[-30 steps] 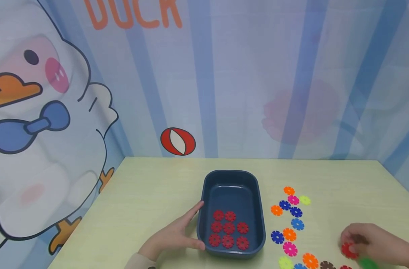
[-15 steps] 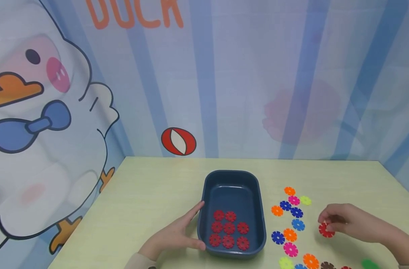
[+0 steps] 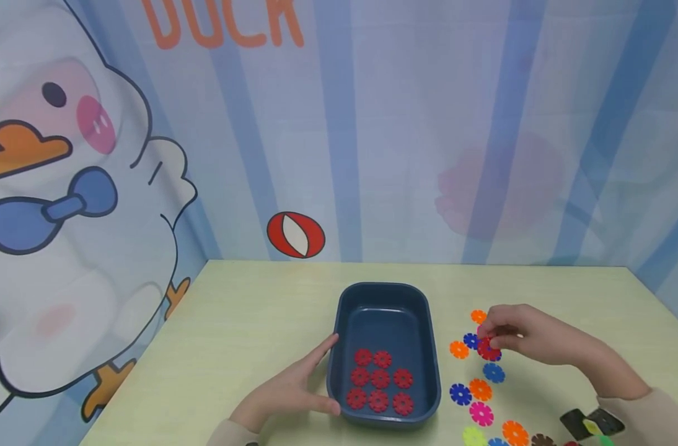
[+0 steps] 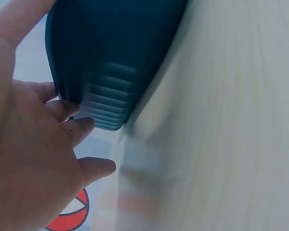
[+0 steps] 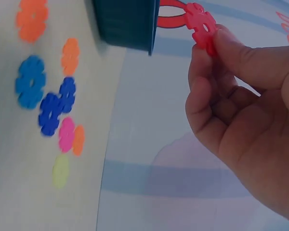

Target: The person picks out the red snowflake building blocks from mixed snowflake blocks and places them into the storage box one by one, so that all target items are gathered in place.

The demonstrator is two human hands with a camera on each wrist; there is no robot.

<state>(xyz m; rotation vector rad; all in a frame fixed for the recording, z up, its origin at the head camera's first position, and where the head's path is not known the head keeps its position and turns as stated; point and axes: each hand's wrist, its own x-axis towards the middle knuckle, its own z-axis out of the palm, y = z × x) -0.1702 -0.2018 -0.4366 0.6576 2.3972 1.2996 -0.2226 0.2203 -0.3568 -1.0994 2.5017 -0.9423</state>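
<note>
My right hand (image 3: 545, 341) pinches a red snowflake disc (image 3: 489, 352) between thumb and fingers, raised above the loose discs right of the tray. In the right wrist view the red notched disc (image 5: 198, 25) shows its round centre hole. My left hand (image 3: 286, 391) spreads its fingers and thumb along the left side of the dark blue tray (image 3: 385, 322); in the left wrist view its fingertips lie at the tray's outer wall (image 4: 111, 43). Several red discs (image 3: 380, 378) lie flat in rows in the near half of the tray.
Loose discs in orange (image 3: 481, 389), dark blue (image 3: 460, 394), light blue (image 3: 494, 372) and pink (image 3: 481, 414) lie on the pale table (image 3: 272, 297) right of the tray. A brown disc (image 3: 543, 440) sits at the near edge of view. A printed curtain (image 3: 395, 124) hangs behind.
My right hand has lifted the red disc from the table's right side and carried it left, toward the tray. My left hand and the tray have stayed in place.
</note>
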